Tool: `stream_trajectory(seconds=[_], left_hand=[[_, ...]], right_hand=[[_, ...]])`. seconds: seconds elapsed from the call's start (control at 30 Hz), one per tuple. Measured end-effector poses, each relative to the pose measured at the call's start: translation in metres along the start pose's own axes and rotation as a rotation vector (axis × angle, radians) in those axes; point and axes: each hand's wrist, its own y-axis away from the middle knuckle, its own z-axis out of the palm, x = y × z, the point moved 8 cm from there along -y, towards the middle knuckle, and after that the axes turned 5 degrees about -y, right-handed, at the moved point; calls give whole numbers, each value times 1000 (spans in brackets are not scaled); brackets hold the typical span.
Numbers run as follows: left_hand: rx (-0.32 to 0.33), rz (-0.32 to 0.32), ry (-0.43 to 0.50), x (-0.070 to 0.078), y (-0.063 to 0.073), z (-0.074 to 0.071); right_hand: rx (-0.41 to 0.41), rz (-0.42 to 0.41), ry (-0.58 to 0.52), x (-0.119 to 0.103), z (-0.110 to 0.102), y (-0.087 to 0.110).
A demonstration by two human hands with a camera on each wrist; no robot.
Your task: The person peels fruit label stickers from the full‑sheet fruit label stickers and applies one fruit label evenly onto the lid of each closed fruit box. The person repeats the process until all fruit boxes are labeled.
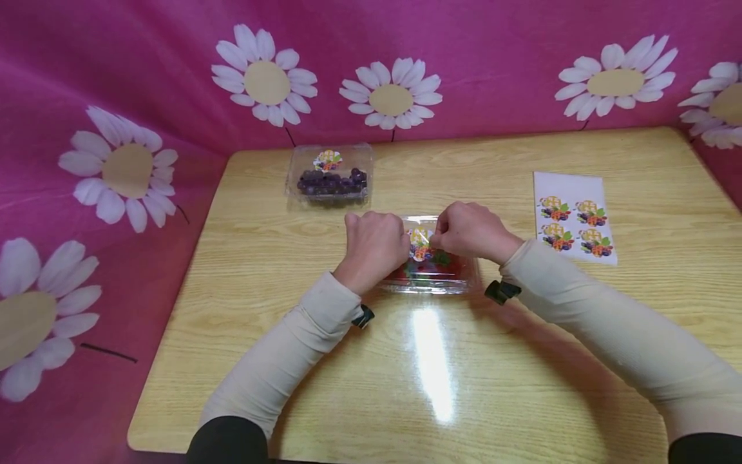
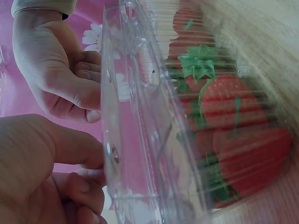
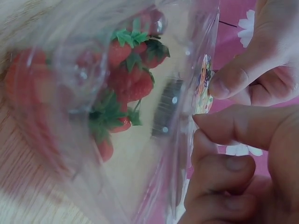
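Observation:
A clear plastic clamshell box [image 1: 431,287] of red strawberries [image 2: 233,102] with green leaves sits on the table, its lid down. On or just above the lid is a colourful fruit sticker [image 1: 420,245]. My left hand [image 1: 377,248] has curled fingers and pinches the sticker's left edge. From the opposite side, my right hand [image 1: 472,231] pinches its right edge between thumb and index finger. In the right wrist view, the sticker [image 3: 204,81] lies along the lid, near the left thumb. Whether its underside is stuck down cannot be seen.
Behind and to the left stands another clear box [image 1: 292,174] with dark grapes [image 1: 333,183] and a similar sticker on its lid. A white sheet [image 1: 570,183] bearing several fruit stickers lies on the right of the wooden table [image 1: 261,361]. Pink flowered cloth [image 1: 475,64] hangs behind.

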Motion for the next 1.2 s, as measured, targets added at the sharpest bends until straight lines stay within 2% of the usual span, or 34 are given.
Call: stream_trajectory(seconds=[0.23, 1.2], left_hand=[[21, 22, 7, 0, -1, -1], [-28, 22, -38, 2, -5, 1]], right_hand=[[-1, 7, 9, 0, 0, -2], [-16, 10, 41, -2, -2, -4]])
